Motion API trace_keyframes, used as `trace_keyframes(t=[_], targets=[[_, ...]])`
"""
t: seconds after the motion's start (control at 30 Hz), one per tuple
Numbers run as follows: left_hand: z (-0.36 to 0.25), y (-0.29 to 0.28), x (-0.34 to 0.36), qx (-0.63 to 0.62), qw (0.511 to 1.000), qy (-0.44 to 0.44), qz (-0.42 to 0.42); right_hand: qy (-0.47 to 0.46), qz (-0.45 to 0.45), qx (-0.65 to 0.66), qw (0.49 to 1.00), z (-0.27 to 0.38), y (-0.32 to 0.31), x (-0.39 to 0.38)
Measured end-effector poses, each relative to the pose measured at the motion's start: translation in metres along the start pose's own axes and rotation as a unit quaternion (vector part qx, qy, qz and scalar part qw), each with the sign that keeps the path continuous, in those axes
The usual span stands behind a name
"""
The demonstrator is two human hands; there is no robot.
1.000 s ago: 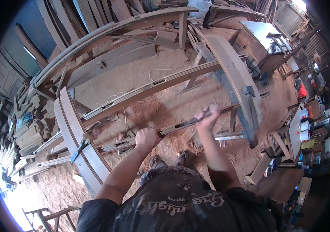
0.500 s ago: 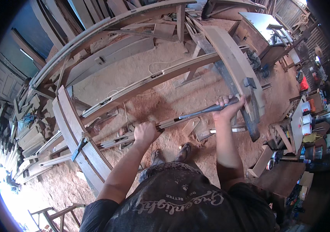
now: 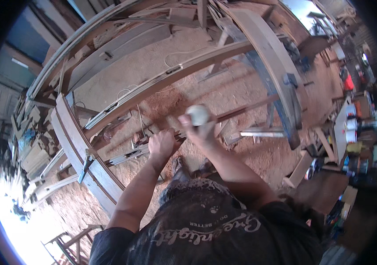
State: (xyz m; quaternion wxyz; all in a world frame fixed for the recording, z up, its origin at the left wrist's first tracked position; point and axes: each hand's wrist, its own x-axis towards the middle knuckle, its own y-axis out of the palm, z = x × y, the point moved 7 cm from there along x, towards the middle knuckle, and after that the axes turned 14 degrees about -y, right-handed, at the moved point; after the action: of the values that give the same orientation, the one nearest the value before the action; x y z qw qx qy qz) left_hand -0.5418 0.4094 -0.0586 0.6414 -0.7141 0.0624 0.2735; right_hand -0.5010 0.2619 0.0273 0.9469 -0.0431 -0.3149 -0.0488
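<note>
My left hand (image 3: 162,143) is closed in a fist at the narrow slotted wooden beam (image 3: 131,153) in front of me. A small dark piece shows beside its knuckles, and whatever lies inside the fist is hidden. My right hand (image 3: 202,131), smeared by motion, is raised just right of the left one, its fingers curled. At its top shows a round pale end (image 3: 198,115) facing up; the blur hides what kind of thing this is. The beam runs on beyond my right hand to the right-hand crosspiece.
Two wide planks (image 3: 79,143) cross the beams at left, with a blue clamp (image 3: 84,170). On the right a long board (image 3: 265,48) rests on a dark support, with a hammer (image 3: 290,80) near it. A second slotted beam (image 3: 171,79) lies farther off. Wood scraps (image 3: 34,145) are piled left.
My right hand has swung from the right end of the beam in beside my left hand. The long dark-handled tool it held then no longer shows lengthwise. My left hand stays at the beam.
</note>
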Motion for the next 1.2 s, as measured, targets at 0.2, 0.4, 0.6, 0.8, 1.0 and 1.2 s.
trace_keyframes(t=[0.2, 0.4, 0.6, 0.8, 1.0, 1.2], targets=[[0.019, 0.02, -0.002, -0.02, 0.989, 0.066, -0.132, -0.186, 0.197, -0.069, 0.96, 0.046, 0.044, 0.001], [0.001, -0.003, -0.006, 0.028, 1.0, -0.01, 0.0, -0.043, 0.066, -0.001, 0.997, 0.031, 0.016, 0.005], [0.021, 0.039, 0.007, -0.028, 0.995, 0.04, -0.086, -0.147, 0.399, -0.163, 0.89, 0.01, 0.081, -0.031], [0.005, -0.006, -0.008, -0.037, 0.996, 0.029, -0.069, 0.069, -0.01, 0.259, 0.963, -0.01, -0.012, 0.02], [0.003, -0.009, -0.012, -0.047, 0.997, 0.034, -0.057, 0.142, -0.184, 0.255, 0.938, -0.012, -0.112, 0.064], [0.009, -0.001, -0.005, -0.039, 0.999, 0.027, -0.024, -0.062, 0.02, 0.167, 0.984, 0.037, -0.072, 0.055]])
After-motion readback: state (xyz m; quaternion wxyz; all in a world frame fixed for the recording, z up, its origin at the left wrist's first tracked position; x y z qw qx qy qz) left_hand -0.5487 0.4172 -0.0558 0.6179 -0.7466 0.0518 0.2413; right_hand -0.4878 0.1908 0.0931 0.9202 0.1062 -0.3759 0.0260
